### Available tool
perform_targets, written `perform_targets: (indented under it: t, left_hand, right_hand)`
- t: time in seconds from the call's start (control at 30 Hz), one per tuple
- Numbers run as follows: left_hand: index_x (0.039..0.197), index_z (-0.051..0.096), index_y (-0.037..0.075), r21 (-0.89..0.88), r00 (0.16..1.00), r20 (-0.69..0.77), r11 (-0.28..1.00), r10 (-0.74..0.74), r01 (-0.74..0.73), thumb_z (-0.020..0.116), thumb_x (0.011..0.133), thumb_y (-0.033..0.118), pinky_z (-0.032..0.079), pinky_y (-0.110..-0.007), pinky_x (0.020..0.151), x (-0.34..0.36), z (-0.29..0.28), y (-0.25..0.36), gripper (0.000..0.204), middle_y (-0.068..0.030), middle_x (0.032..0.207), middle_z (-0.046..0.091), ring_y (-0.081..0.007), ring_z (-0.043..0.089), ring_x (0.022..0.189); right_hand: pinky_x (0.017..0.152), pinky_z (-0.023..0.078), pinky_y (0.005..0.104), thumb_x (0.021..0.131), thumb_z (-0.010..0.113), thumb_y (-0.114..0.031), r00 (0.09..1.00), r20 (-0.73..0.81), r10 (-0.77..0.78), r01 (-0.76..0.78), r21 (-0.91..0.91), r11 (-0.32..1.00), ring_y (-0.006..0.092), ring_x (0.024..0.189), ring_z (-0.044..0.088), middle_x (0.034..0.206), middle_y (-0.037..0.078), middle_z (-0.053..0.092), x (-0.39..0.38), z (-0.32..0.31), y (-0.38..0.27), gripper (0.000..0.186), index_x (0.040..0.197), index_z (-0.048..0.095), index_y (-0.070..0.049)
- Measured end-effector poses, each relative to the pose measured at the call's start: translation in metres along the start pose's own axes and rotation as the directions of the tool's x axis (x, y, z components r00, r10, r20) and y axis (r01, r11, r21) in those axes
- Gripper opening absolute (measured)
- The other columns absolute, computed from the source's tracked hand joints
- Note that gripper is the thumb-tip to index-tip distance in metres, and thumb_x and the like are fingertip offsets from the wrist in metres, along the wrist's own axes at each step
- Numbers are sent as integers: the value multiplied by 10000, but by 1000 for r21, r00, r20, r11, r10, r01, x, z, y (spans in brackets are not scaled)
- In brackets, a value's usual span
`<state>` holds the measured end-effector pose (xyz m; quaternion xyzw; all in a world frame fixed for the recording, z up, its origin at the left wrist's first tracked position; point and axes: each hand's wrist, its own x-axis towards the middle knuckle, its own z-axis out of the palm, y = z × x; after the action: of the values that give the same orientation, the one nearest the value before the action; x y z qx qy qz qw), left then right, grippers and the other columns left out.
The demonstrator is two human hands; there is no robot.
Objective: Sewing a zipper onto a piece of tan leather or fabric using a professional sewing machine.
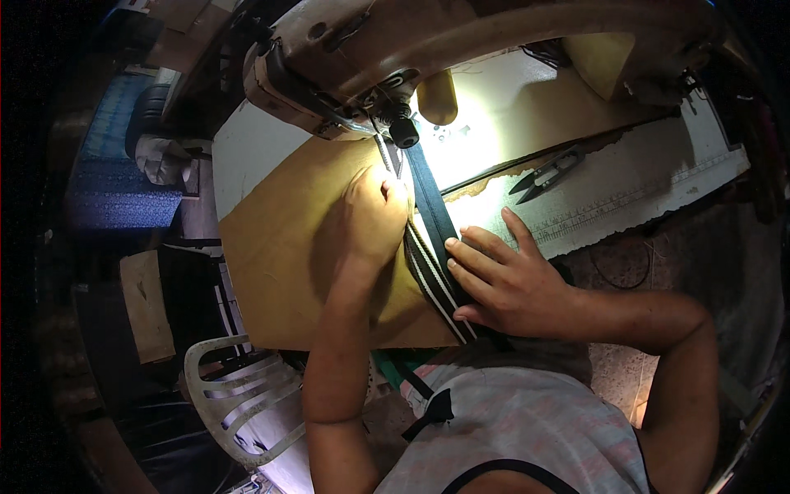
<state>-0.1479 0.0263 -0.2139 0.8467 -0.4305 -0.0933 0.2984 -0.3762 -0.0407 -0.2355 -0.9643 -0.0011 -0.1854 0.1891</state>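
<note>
My left hand [378, 210] is closed on a black-and-white striped band [428, 272], just in front of the sewing machine's needle area. Its fingers are curled, and the fingertips are partly hidden. From under the machine head a dark blue fabric strip [430, 198] runs toward me, to the right of the striped band. With fingers spread, my right hand [514, 284] rests its fingertips on the strip's right edge. The sewing machine [346, 66] stands over the far ends of both pieces, and its presser foot is hard to make out.
Black thread snips [547, 174] lie on the right of the table, beyond a printed ruler scale [592, 210]. Brown board [288, 247] covers the table's left part. A plastic chair [239, 403] stands at the lower left. Blue patterned cloth [132, 165] is farther left.
</note>
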Motion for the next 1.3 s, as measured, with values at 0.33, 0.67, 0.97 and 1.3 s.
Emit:
perform_targets:
  t: [0.33,0.67,0.97,1.3]
  left_hand:
    - [959,638,7,-14,992,103,997,-79,81,611,911,63,491,-278,710,-1,-12,4,78,-34,830,614,-108,552,727]
    - [1248,615,-32,-154,930,368,985,-18,80,667,866,23,435,-192,665,-13,-33,16,390,28,834,537,-35,481,717]
    - [1175,626,44,-177,960,243,967,-139,185,572,853,37,502,-345,686,-12,-18,8,326,-90,801,620,-183,599,689]
    - [1009,625,-2,31,937,349,999,14,-26,732,754,139,505,-394,740,-15,-27,22,310,-152,902,615,-301,619,796]
  right_hand:
    - [1121,241,647,865,680,-481,1000,-14,0,0,-4,1000,294,1323,488,1347,134,573,1,1,0,543,1181,653,-40]
    - [1131,232,648,855,691,-482,1000,-4,10,-10,9,1000,291,1321,491,1365,130,574,2,0,0,536,1157,665,-39]
    - [1131,204,658,894,639,-495,999,10,32,-33,46,998,278,1277,501,1346,107,561,5,-5,-2,656,1364,546,-46]
    - [1124,217,657,919,584,-525,999,-4,40,-40,43,998,236,1196,494,1206,77,566,12,-4,-3,676,1416,519,-71]
